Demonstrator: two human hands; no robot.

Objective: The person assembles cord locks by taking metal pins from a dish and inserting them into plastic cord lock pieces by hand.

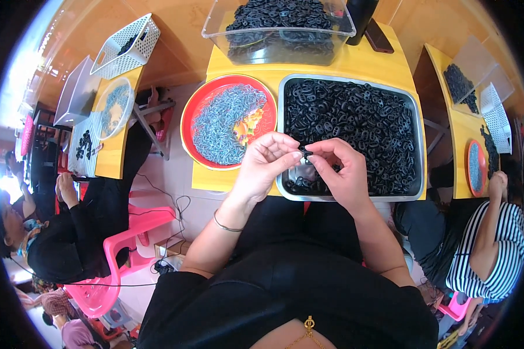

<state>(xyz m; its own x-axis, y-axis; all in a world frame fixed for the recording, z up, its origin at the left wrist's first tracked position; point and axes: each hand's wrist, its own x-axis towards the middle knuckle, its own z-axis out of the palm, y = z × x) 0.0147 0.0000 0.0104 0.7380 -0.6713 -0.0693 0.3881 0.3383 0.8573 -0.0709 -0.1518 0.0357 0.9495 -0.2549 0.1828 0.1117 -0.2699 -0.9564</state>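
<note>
- Head view, centre of frame: both hands meet over the near left corner of the metal tray [419, 145]. The left hand [266, 163] and right hand [336, 171] are both pinched on one small black piece [305, 154] between the fingertips, so the fingers are pretty much closed around it. It's too tiny to make out any detail.
- The piece sits just above the tray's near edge, right where the two thumbs come together.
- The tray is heaped with black rings [355, 125], filling the centre right.
- Just left of it is a red plate [192, 116] holding a pile of small grey bits [224, 125] plus a little orange clump [247, 125].
- Top centre: a clear tub [273, 49] with more black rings, and a dark phone [378, 36] beside it.
- All of that rests on a yellow table [355, 64].
- Upper left: a white basket [128, 46].
- Lower left: a pink chair [122, 244] next to a person in black.
- Right edge: someone in a striped top [495, 244] at another table.
</note>
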